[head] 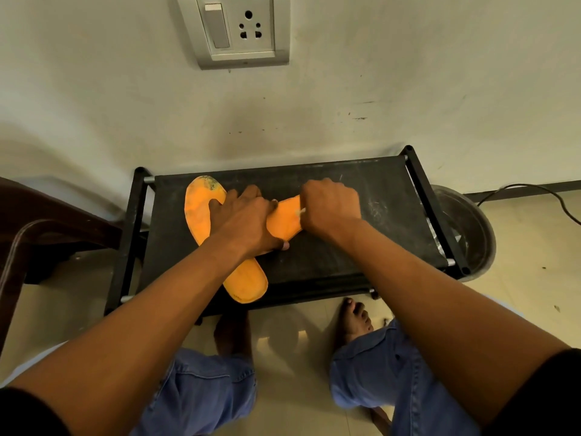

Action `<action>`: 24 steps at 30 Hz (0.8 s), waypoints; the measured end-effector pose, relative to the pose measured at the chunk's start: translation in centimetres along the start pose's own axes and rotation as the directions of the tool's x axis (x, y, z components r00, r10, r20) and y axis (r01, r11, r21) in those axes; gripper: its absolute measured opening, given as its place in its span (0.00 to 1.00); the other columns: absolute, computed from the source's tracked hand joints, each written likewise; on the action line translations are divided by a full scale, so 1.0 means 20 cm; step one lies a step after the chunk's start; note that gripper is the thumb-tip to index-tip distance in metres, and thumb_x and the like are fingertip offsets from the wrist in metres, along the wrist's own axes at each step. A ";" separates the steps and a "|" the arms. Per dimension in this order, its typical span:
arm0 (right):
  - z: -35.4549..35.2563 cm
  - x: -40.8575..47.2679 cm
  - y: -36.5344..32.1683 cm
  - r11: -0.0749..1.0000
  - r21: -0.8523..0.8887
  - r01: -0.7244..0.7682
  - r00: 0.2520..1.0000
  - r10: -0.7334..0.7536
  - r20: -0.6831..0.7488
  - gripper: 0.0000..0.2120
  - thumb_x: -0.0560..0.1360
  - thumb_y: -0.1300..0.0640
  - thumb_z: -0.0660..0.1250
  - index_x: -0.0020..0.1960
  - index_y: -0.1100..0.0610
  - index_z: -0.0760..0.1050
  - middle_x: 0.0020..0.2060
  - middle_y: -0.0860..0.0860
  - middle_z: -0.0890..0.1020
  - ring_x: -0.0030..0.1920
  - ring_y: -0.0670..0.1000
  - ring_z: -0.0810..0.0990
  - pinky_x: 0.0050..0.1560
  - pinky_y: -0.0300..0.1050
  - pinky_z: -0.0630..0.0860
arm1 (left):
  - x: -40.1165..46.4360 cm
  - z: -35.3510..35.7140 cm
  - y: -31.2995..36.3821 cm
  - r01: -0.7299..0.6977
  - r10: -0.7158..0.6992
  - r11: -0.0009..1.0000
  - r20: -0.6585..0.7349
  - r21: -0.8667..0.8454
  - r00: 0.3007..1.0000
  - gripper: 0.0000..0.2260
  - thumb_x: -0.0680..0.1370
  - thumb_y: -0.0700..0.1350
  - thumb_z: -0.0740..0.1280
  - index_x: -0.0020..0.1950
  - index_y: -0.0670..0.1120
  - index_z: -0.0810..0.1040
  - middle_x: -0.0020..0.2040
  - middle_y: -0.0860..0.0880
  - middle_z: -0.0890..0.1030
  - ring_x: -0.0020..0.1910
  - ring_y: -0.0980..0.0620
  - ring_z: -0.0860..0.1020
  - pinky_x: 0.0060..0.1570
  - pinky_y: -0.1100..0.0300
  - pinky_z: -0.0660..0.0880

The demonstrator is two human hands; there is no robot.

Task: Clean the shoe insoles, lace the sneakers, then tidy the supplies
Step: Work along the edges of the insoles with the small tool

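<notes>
Two flat orange foam insoles (201, 212) lie crossed near the left edge of the black fabric-topped rack (361, 247). Your left hand (248, 221) presses them flat; your right hand (330, 206) grips a small pale tool, probably a brush. The insoles look light and floppy: keep pinning them mid-length.

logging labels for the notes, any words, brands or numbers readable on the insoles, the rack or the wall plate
No readable text in this view.
Orange insoles: no print visible; the hands cover parts of them.
Black rack: no label or brand shows.
Switch and socket plate: plain, no markings legible.
Metal basin beside the rack: no text visible.
</notes>
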State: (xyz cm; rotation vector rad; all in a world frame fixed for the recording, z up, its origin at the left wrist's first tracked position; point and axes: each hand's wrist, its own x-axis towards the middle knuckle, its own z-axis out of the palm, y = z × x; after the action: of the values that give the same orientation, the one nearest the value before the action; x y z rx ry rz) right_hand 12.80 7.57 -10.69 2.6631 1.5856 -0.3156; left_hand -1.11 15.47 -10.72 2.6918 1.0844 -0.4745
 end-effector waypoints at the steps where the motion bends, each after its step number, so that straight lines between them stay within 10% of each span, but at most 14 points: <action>1: -0.02 0.01 0.04 0.999 -0.009 -0.037 0.999 0.037 0.002 0.13 0.74 0.56 0.71 0.58 0.54 0.77 0.51 0.54 0.81 0.50 0.57 0.82 0.41 0.48 0.73 | 0.00 0.00 0.00 -0.003 0.003 1.000 0.011 0.013 1.000 0.41 0.65 0.72 0.73 0.75 0.59 0.70 0.69 0.48 0.70 0.68 0.41 0.68 0.60 0.41 0.71; 12: 0.03 0.01 -0.06 0.974 0.105 0.199 0.966 -0.213 0.145 0.14 0.76 0.53 0.71 0.61 0.51 0.80 0.53 0.53 0.82 0.49 0.54 0.82 0.38 0.45 0.73 | 0.00 -0.01 0.01 0.014 -0.014 1.000 0.013 -0.018 1.000 0.36 0.64 0.71 0.74 0.68 0.57 0.76 0.68 0.48 0.71 0.68 0.41 0.69 0.63 0.40 0.70; 24: 0.00 0.05 0.01 0.992 0.079 0.101 0.988 -0.109 0.107 0.15 0.73 0.56 0.71 0.60 0.53 0.81 0.54 0.55 0.82 0.51 0.56 0.82 0.41 0.46 0.74 | 0.04 -0.05 -0.03 -0.034 0.027 0.999 0.179 0.040 0.983 0.46 0.66 0.67 0.77 0.79 0.59 0.62 0.74 0.47 0.64 0.73 0.39 0.63 0.64 0.38 0.70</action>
State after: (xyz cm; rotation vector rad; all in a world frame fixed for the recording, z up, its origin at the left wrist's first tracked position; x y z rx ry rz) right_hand 13.50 8.28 -10.89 2.5672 1.7159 -0.5259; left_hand -0.75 16.59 -10.15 2.6364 0.9928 -0.7261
